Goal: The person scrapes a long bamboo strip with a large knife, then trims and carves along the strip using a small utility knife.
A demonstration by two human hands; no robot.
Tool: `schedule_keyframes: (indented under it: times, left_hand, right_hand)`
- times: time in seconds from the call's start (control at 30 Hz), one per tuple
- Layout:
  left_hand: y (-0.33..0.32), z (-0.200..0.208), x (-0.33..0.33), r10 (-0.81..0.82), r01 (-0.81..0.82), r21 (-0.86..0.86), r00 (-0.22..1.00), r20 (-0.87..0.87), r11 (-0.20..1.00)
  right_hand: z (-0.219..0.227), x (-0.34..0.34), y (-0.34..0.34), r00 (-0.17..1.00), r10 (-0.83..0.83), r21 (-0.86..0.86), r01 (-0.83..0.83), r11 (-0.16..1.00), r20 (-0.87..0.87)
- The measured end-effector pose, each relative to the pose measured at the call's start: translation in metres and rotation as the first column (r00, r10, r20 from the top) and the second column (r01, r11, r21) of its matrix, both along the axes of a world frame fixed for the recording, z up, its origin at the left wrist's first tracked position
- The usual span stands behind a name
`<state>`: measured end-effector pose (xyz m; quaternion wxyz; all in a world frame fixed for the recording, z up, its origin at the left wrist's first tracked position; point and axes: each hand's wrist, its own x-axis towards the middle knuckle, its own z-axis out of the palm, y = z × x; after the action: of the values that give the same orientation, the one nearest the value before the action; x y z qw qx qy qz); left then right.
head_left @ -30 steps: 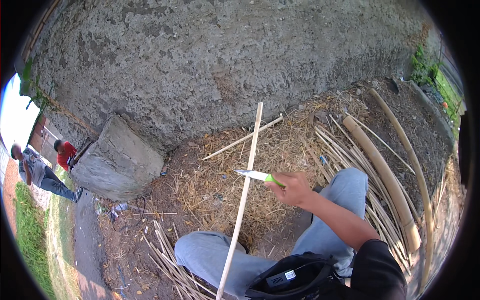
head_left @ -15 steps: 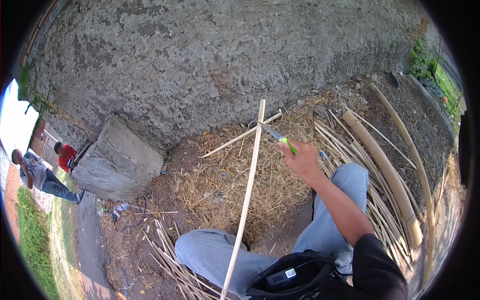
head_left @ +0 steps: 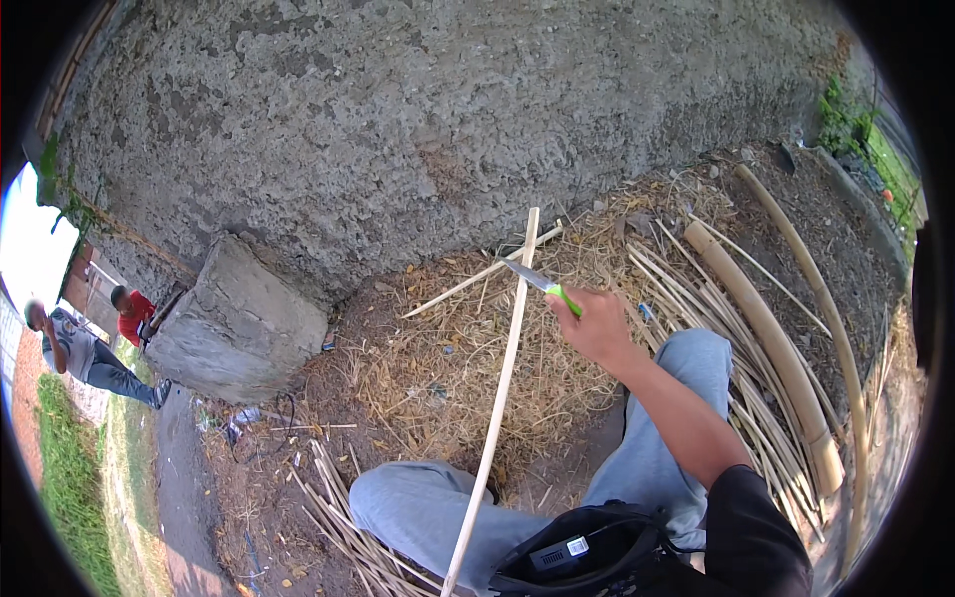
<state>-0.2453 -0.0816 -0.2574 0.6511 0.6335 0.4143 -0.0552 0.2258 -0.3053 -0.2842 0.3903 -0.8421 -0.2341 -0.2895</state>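
My right hand (head_left: 595, 323) is closed round the green handle of a knife (head_left: 537, 280). The blade points up and to the left, lying across the upper part of a long pale bamboo strip (head_left: 505, 383). That strip slants from the lower edge, over my left leg, up toward the wall. Near its top end it passes over another bamboo stick (head_left: 468, 283) that lies on the ground. My left hand is outside the picture, and the strip's lower end runs out of view.
Shavings (head_left: 453, 383) cover the ground between my legs and the rough wall (head_left: 477, 119). Split strips (head_left: 766, 398) and a thick bamboo pole (head_left: 771, 348) lie at right, more strips (head_left: 348, 522) at lower left. A concrete block (head_left: 239, 323) stands left, with two people (head_left: 90, 348) beyond.
The strip's upper end has shifted slightly right and down. The knife, still in my right hand, has swung a little left, so its blade now lies across the strip.
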Motion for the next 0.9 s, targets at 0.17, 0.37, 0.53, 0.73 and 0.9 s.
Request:
schedule_keyframes:
  times: [0.17, 0.37, 0.53, 0.73, 0.9]
  left_hand:
    - [0.003, -0.014, -0.007, 0.014, -0.014, -0.008, 0.999, 0.032, 1.000]
    - [0.001, -0.006, -0.008, 0.021, -0.022, 0.042, 0.999, 0.029, 0.999]
    - [0.003, -0.008, -0.005, -0.059, 0.054, 0.137, 0.998, 0.034, 0.989]
    - [0.010, -0.013, -0.004, -0.211, 0.177, 0.270, 0.972, 0.103, 0.946]
    - [0.009, -0.004, 0.016, -0.305, 0.215, 0.503, 0.947, 0.102, 0.837]
  right_hand:
    - [-0.016, -0.045, 0.012, 0.927, 0.362, -0.222, -0.334, 0.916, 0.098]
    - [-0.010, -0.013, 0.001, 0.996, 0.083, 0.006, -0.083, 0.997, 0.017]
    - [0.004, -0.004, -0.010, 0.941, 0.022, -0.027, -0.033, 0.999, -0.338]
    - [0.005, -0.004, -0.017, 0.806, 0.248, 0.505, 0.072, 0.860, -0.537]
    - [0.002, 0.002, -0.015, 0.809, 0.298, 0.547, 0.036, 0.836, -0.507]
